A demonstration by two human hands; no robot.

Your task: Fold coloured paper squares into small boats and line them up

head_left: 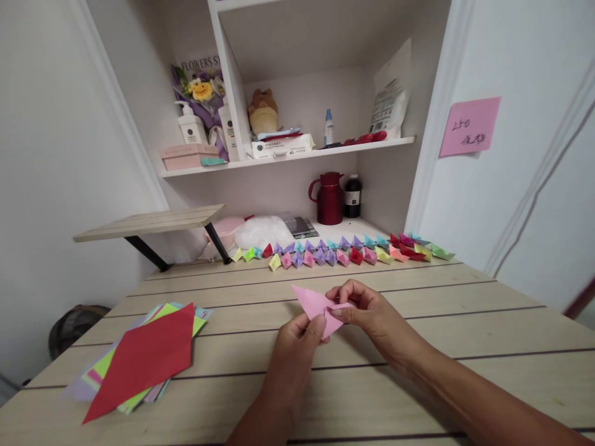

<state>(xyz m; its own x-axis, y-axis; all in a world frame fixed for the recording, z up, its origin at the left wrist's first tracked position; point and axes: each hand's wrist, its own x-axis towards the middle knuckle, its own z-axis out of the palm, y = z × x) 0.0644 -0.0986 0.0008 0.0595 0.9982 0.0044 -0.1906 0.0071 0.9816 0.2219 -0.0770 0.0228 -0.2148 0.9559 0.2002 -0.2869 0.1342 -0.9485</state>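
Above the middle of the tabletop [223,375], a partly folded piece of pink paper [312,301] is held between two bare hands, with one sharp corner pointed up and to the left. By the left hand [294,350] the lower left edge is supported; its grip is closed on the paper, and the thumb is pressed flat against the front. By the right hand [365,308] the right side is pinched; its grip is likewise clamped on the paper, with the thumb laid over a fold and the other fingers bent above and behind it. How the back of the paper is folded cannot be told, since it is hidden.

To the left, well apart from the hands, a loose pile of coloured paper is topped by a red sheet [149,350], beneath which yellow-green, pink and blue edges are left showing, fanned at uneven angles. Along the far edge, beyond the hands, small paper boats [320,256] are lined up in two rows, in purple, pink, blue, red, yellow and green. At their left end, a low wooden stand [153,223] is propped on black legs. Behind the boats, a red jug [330,199] is placed just beside a dark bottle [352,197] with a white label.
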